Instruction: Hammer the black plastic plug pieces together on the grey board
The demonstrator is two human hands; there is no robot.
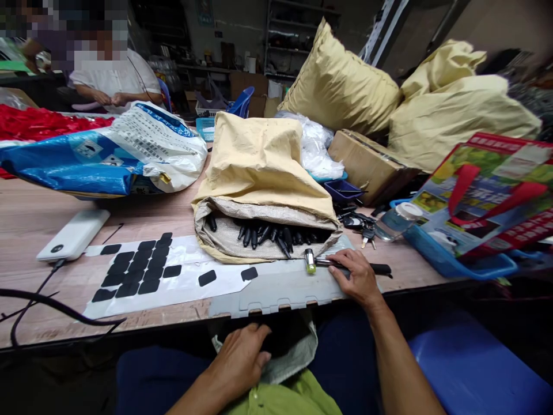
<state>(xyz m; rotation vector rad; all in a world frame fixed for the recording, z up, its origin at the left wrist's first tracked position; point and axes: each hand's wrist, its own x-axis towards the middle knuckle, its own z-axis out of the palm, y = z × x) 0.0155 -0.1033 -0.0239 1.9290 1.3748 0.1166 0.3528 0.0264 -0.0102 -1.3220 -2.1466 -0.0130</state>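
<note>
Black rod (381, 269) near table edge (190, 314)

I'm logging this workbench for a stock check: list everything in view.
Open sack: one, beige, centre
Parts: many, black, in its mouth
Rod: one, black, table edge
Cylinder: one, silver-green, beside rod
Patches: over ten, black, on white sheet
Device: one, white, left
Printed bag: one, blue-white, left
Full sacks: two, beige, back right
Box: one, brown, behind jar
Jar: one, clear, right
Shopping bag: one, multicoloured, right
Stool: one, blue, lower right
Background clutter: uncounted
Hands: two; left above lap, right on rod
</note>
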